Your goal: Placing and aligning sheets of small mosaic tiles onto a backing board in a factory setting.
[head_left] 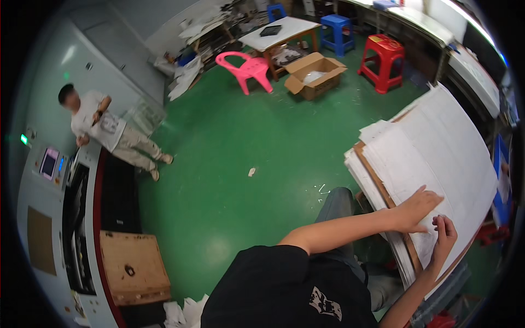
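Observation:
At my right side stands a thick stack of large white sheets [432, 147], with brown board edges showing along its near left side. My left hand [418, 210] reaches across over the top sheet, fingers apart and thumb raised. It holds nothing that I can see. Close beside it is my right hand [444, 238], fingers curled in over the sheets. Whatever lies between those fingers, if anything, is too small to make out. A faint crease or sheet edge runs across the white surface near both hands.
A person [101, 120] stands at the left by a large grey machine [41, 218] with a small screen. Across the green floor [219, 147] are a pink chair [246, 71], an open cardboard box [314, 76], a red stool [383, 63], a blue stool [336, 33] and a white table [290, 33].

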Motion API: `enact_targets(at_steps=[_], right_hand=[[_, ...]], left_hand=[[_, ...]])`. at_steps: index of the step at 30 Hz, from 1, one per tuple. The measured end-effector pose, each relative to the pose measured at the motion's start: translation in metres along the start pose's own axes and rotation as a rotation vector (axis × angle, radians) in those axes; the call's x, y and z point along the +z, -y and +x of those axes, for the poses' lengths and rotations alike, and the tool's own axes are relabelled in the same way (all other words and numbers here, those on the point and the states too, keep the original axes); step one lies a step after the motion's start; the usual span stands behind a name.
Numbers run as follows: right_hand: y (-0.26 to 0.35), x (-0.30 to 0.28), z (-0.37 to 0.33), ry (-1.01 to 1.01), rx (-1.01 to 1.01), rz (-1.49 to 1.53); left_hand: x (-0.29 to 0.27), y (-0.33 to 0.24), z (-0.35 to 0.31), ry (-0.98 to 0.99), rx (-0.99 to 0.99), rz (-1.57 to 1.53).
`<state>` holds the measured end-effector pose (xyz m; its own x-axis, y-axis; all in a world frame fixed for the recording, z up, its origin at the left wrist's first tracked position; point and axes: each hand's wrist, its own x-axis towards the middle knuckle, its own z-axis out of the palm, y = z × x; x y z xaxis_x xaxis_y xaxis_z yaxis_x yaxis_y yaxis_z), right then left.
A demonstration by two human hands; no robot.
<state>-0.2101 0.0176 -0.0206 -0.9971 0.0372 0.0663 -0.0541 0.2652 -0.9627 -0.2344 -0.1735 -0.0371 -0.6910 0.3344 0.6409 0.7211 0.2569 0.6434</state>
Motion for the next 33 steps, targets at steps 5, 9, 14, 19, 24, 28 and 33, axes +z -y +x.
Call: enact_targets(at_steps=[5,9,14,19,24,28,33], right_hand=[[0.017,0.000,0.007,0.155,-0.027,0.001],[0.028,-0.007,0.015,0.161,-0.098,-0.076],[0.012,-0.015,0.024,0.142,-0.105,-0.094],[-0.017,-0.028,0.028,0.122,-0.121,-0.074],[-0.042,-0.069,0.038,-0.120,-0.134,0.004],[-0.015,-0.057,0.033,0.075,-0.020,-0.344],[-0.006,0.002,0.022,-0.066,-0.055,-0.023]], left_hand=[[-0.006,0.012,0.015,0.275,-0.332,-0.053],[0.008,0.020,0.017,0.059,-0.178,-0.009],[0.009,0.019,0.020,0.009,-0.120,0.039],[0.022,0.023,0.023,0.038,-0.073,0.131],[0.008,0.040,0.019,-0.018,-0.145,0.090],[-0.012,0.040,0.025,-0.122,-0.291,-0.078],[-0.013,0.037,0.021,-0.148,-0.367,-0.210]])
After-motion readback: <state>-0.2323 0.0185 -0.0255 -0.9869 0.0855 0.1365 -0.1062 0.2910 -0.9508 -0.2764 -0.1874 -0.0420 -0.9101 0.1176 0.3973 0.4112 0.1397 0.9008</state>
